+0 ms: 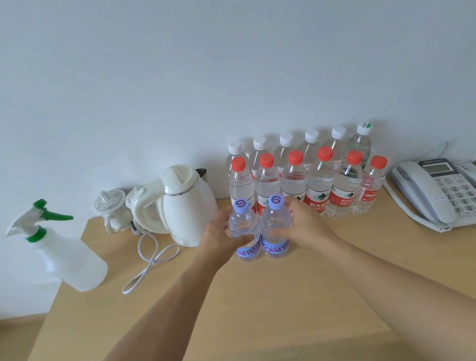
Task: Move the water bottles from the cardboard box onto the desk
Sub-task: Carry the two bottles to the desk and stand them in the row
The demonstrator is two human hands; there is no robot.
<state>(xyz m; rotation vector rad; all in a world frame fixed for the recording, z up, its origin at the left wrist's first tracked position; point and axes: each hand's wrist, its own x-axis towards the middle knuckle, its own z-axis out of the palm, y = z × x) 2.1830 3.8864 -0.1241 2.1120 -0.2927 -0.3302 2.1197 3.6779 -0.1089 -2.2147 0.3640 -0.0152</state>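
Both bare forearms extend forward and converge — left hand and right hand each curled round an upright bottle, held side by side.

Two purple-capped bottles, one gripped by L hand, the other by R hand, held upright, side by side on worktop. Behind: red-capped row, white-capped row at wall. Kettle and spray bottle seen to left, phone to right.
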